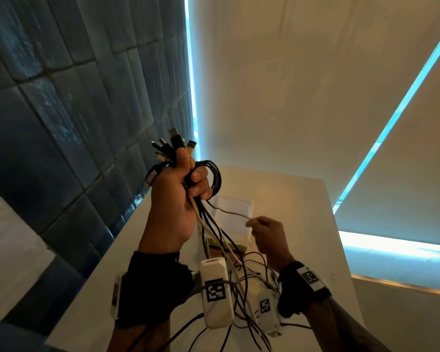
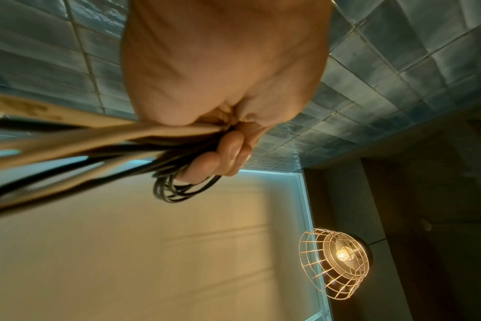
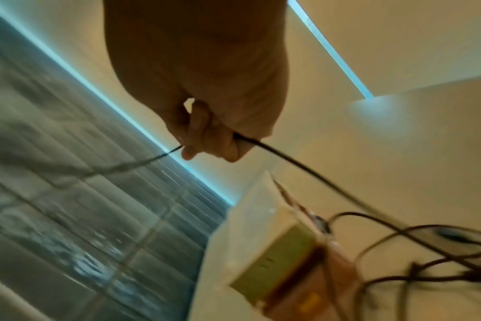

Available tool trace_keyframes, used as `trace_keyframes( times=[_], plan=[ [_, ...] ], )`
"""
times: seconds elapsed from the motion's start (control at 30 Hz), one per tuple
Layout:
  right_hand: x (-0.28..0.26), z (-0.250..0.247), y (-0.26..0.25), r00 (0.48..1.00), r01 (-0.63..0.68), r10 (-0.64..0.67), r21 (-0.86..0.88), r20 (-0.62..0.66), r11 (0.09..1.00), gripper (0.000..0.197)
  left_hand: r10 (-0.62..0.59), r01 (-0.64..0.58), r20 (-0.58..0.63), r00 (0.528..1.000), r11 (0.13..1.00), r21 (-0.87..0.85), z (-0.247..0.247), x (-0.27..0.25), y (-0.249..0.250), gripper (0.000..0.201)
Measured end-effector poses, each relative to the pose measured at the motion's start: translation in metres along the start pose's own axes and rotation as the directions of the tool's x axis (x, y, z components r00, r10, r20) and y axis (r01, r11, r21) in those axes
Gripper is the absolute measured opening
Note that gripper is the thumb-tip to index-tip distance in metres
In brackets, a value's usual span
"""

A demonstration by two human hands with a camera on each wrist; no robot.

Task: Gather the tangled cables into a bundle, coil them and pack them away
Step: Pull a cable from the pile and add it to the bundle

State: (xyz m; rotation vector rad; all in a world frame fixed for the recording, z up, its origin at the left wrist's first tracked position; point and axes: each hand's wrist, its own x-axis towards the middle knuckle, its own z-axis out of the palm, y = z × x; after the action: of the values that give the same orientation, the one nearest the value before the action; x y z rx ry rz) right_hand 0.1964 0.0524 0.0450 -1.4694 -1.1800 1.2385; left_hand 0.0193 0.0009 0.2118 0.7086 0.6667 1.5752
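Gripping round black cables [image 1: 208, 224], hands [image 1: 174, 196].

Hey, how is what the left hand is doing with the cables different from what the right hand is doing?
The left hand is raised high and grips a whole bundle of cables in a fist, plugs sticking out the top; the right hand is lower and pinches one thin cable. The left hand's palm side faces the head camera; the right hand shows its back. Both wear a black wrist strap, and the thin cable runs between them.
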Motion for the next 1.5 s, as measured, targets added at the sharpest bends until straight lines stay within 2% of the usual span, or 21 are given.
trace_keyframes(
  times=[0.07,0.17,0.27,0.37,0.43,0.47,0.5,0.63,0.7,0.8,0.93,1.17,1.27,1.3,1.37,1.43,1.5],
  plan=[
    [-0.007,-0.001,-0.031,0.995,0.099,-0.102,0.194,0.007,0.976,0.016,0.000,0.002,-0.032,0.999,0.999,0.049,0.002,0.001,-0.003,0.034],
    [-0.020,0.000,-0.077,0.958,0.268,-0.286,0.325,0.009,0.907,0.018,-0.002,0.011,-0.084,0.996,0.995,0.103,0.005,0.002,-0.011,0.032],
    [-0.037,0.003,-0.107,0.899,0.390,-0.436,0.388,0.034,0.835,0.016,-0.001,0.021,-0.139,0.990,0.990,0.143,0.008,0.003,-0.017,0.031],
    [-0.055,0.006,-0.122,0.797,0.506,-0.589,0.386,0.133,0.771,0.014,0.020,0.013,-0.180,0.983,0.983,0.182,0.011,0.003,-0.019,0.033],
    [-0.062,0.009,-0.124,0.744,0.554,-0.637,0.347,0.203,0.757,0.013,0.012,0.016,-0.167,0.986,0.986,0.166,0.012,0.003,-0.019,0.037],
    [-0.064,0.010,-0.122,0.735,0.553,-0.636,0.334,0.235,0.763,0.013,0.004,0.019,-0.157,0.988,0.990,0.143,0.012,0.003,-0.018,0.044],
    [-0.064,0.010,-0.119,0.743,0.529,-0.615,0.332,0.265,0.781,0.013,0.002,0.015,-0.145,0.989,0.993,0.114,0.012,0.002,-0.017,0.047],
    [-0.054,0.005,-0.092,0.810,0.350,-0.457,0.322,0.368,0.880,0.016,0.000,-0.002,-0.041,0.999,0.998,-0.064,0.010,0.002,-0.007,0.037],
    [-0.048,0.004,-0.076,0.823,0.322,-0.417,0.289,0.385,0.902,0.019,0.031,-0.032,-0.005,0.999,0.997,-0.077,0.010,0.002,-0.002,0.037],
    [-0.036,0.006,-0.054,0.859,0.316,-0.384,0.239,0.338,0.918,0.022,0.053,-0.052,0.030,0.998,0.998,-0.032,0.012,0.000,0.000,0.038],
    [-0.018,0.005,-0.023,0.901,0.320,-0.331,0.086,0.282,0.944,0.020,0.063,-0.062,0.055,0.996,0.998,-0.016,0.014,-0.001,0.003,0.036],
    [0.009,0.003,0.029,0.975,0.161,-0.137,-0.127,0.176,0.979,0.023,0.067,-0.067,0.025,0.997,0.998,-0.015,0.011,-0.001,0.005,0.035],
    [0.014,0.000,0.034,0.996,0.063,-0.049,-0.199,0.076,0.978,0.024,0.053,-0.053,0.007,0.999,0.998,0.032,0.008,0.001,0.005,0.036],
    [0.014,0.000,0.029,0.999,0.034,-0.030,-0.197,0.025,0.980,0.023,0.040,-0.040,0.001,0.999,0.998,0.057,0.007,0.002,0.004,0.036],
    [0.009,0.001,0.006,0.998,0.030,-0.033,-0.076,-0.044,0.997,0.019,0.021,-0.019,-0.013,1.000,0.994,0.105,0.005,0.004,0.002,0.035],
    [-0.001,0.004,-0.031,0.994,0.111,-0.108,0.126,-0.032,0.986,0.015,0.003,0.004,-0.049,0.999,0.989,0.147,0.002,0.005,-0.005,0.033],
    [-0.015,0.006,-0.070,0.968,0.245,-0.252,0.250,-0.004,0.937,0.015,-0.023,0.044,-0.120,0.993,0.982,0.182,0.001,0.005,-0.013,0.044]
  ],
)
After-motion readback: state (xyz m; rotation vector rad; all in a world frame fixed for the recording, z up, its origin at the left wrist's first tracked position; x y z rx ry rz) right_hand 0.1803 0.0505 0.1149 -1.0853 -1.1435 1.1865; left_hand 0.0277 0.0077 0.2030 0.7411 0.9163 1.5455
